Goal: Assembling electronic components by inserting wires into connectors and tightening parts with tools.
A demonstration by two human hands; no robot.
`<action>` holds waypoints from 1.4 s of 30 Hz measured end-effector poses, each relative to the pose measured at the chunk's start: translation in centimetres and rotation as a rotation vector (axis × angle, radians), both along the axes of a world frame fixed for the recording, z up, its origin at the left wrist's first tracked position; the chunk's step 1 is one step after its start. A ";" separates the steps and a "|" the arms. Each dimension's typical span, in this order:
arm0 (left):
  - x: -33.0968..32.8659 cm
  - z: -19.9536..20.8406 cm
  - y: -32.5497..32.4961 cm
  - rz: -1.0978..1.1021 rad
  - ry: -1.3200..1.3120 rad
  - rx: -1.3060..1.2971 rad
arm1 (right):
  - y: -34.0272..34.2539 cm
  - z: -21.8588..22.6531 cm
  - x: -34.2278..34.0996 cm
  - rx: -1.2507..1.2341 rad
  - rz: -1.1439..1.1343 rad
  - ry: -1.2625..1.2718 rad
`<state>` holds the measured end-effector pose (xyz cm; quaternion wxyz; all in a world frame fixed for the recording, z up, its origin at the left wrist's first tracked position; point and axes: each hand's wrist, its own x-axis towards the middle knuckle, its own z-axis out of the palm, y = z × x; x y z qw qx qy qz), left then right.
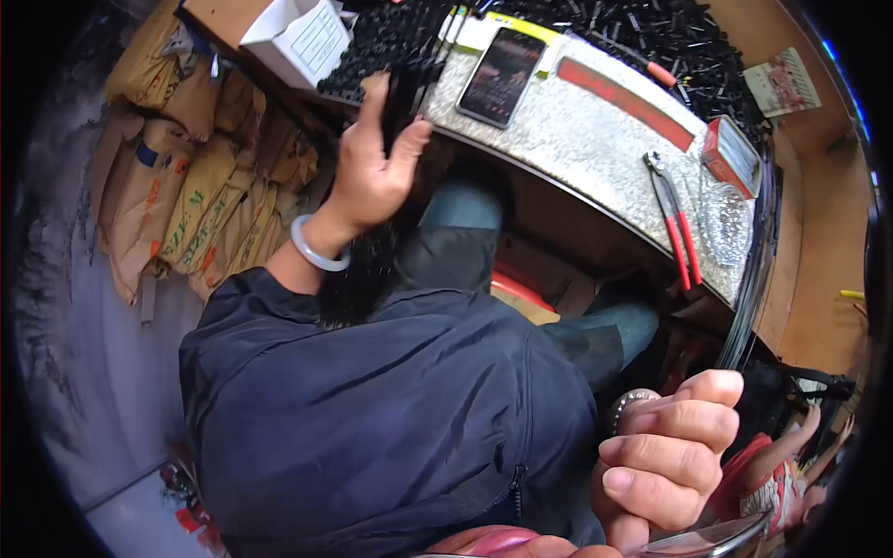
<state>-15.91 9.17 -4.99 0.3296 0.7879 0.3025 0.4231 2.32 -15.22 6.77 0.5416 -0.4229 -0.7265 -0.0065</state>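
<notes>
My left hand [377, 172] is raised at the left end of the speckled worktop [567, 153], a pale bangle [318, 245] on its wrist. Its forefinger and thumb are spread apart. Black strips [406, 93] show blurred behind the gap between them; whether the hand touches these is unclear. Close to the camera at lower right, my right hand [670, 456] is closed with its fingers curled in. Anything inside that fist is hidden. A beaded band [635, 402] shows beside its knuckles, and a clear curved rim [730, 538] lies just below.
On the worktop lie a phone [502, 76], a rusty-red flat bar [625, 104], red-handled pliers [677, 223] and a red-and-white box [732, 156]. Black parts [642, 28] heap along the back. A white bin [298, 42] stands left, above stacked sacks [200, 200].
</notes>
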 end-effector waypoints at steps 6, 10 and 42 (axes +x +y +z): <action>-13.8 -12.0 -3.4 0.330 0.283 -0.137 | 4.9 3.8 -3.0 -0.380 0.199 0.118; -20.5 -19.0 -9.7 0.472 0.426 -0.281 | 7.1 3.8 -3.8 -0.551 0.423 0.177; -3.7 -17.7 -5.1 -0.026 0.269 -0.444 | -15.9 -18.3 37.0 -0.852 -1.733 -0.097</action>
